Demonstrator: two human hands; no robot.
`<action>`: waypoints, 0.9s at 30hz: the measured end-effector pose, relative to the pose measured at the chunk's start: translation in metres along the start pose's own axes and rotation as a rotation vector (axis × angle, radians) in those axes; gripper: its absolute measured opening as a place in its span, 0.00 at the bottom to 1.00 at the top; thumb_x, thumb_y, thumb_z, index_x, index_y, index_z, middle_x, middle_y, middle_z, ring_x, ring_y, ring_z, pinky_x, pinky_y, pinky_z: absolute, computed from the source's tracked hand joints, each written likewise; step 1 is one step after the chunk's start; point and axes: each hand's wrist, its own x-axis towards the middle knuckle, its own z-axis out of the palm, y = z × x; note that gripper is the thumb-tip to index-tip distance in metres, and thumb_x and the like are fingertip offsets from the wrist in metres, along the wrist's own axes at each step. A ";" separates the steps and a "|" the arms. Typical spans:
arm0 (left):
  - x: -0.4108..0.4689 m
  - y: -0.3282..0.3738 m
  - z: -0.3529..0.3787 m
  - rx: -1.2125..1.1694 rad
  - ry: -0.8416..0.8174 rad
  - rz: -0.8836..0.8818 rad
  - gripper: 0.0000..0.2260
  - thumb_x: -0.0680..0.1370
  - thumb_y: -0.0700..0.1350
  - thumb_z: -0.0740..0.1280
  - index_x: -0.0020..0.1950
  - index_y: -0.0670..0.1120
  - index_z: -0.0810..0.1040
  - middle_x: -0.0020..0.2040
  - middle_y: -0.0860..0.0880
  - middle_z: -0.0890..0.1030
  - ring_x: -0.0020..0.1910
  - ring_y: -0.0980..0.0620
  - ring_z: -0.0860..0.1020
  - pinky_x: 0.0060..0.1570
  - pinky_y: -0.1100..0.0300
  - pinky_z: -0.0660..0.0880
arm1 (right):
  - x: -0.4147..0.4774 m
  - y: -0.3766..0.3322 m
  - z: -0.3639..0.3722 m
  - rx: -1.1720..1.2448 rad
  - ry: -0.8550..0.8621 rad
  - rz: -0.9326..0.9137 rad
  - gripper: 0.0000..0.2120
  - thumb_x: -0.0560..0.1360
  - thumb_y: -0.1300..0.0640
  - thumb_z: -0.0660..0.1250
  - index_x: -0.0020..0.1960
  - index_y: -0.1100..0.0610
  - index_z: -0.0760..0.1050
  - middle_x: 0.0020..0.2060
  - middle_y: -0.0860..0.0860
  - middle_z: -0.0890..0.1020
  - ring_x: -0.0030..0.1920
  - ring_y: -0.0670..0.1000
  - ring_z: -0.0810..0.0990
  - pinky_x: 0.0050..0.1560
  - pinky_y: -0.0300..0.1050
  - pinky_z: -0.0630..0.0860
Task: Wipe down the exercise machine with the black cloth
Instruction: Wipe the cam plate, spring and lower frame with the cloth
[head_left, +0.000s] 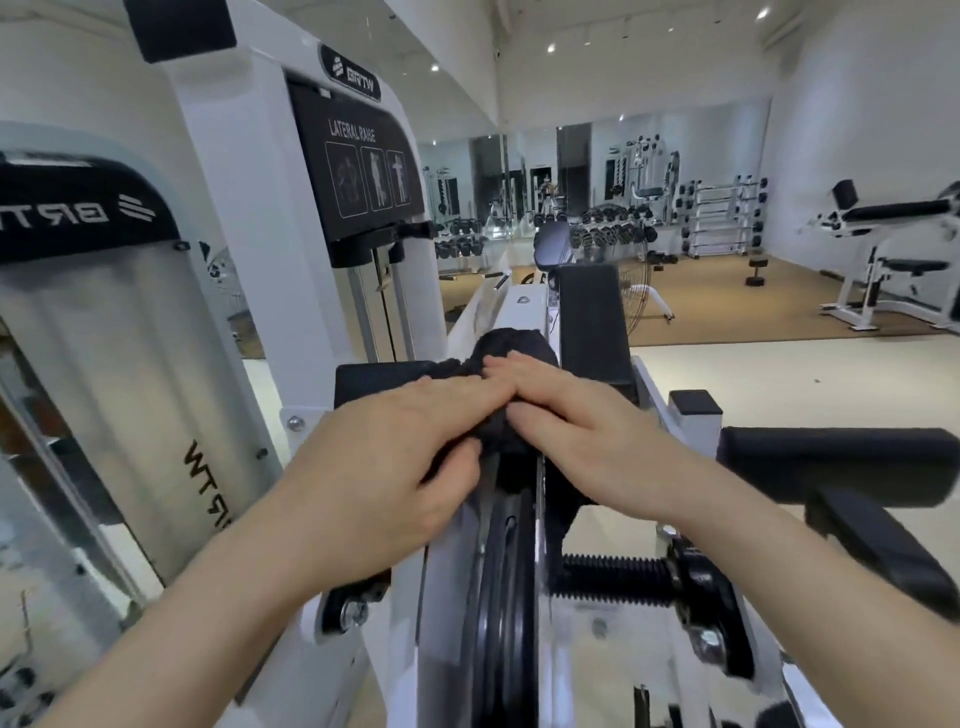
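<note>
Where both hands meet, a bunched black fabric cloth (514, 351) lies under their fingertips atop the white steel-framed lateral-raise machine (234, 208). Left hand (395, 462) and right hand (587, 431) press it with fingers extended, neither gripping. The left thumb possibly touches its near fold, but blur obscures this. A black pulley wheel (506, 571) sits directly below both hands.

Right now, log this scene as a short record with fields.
machine: white exercise machine, placard reads LATERAL RAISE
black cloth: bunched on the machine, under both hands
left hand: on the cloth; thumb blurred, grip unclear
right hand: fingers straight, pressing the cloth
background: dumbbell rack, mirror
</note>
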 end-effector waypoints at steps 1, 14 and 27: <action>0.003 -0.001 -0.001 -0.002 -0.006 -0.030 0.18 0.75 0.52 0.54 0.64 0.60 0.69 0.62 0.61 0.76 0.58 0.59 0.76 0.60 0.57 0.73 | 0.009 0.003 -0.001 -0.036 0.002 0.034 0.20 0.82 0.58 0.55 0.74 0.52 0.67 0.74 0.45 0.65 0.76 0.41 0.55 0.77 0.43 0.48; -0.084 0.033 0.044 -0.697 0.538 -0.402 0.21 0.76 0.45 0.66 0.57 0.74 0.74 0.50 0.62 0.83 0.42 0.63 0.80 0.46 0.60 0.81 | -0.048 -0.053 0.022 -0.376 0.063 -0.224 0.14 0.78 0.53 0.62 0.58 0.56 0.80 0.60 0.47 0.81 0.59 0.50 0.78 0.62 0.46 0.71; -0.112 -0.004 0.051 -1.165 0.342 -0.512 0.23 0.74 0.27 0.57 0.53 0.51 0.82 0.47 0.54 0.85 0.48 0.56 0.82 0.46 0.64 0.78 | -0.037 -0.103 0.072 -1.146 -0.229 -0.222 0.17 0.72 0.49 0.57 0.30 0.54 0.77 0.26 0.51 0.78 0.36 0.55 0.76 0.70 0.58 0.65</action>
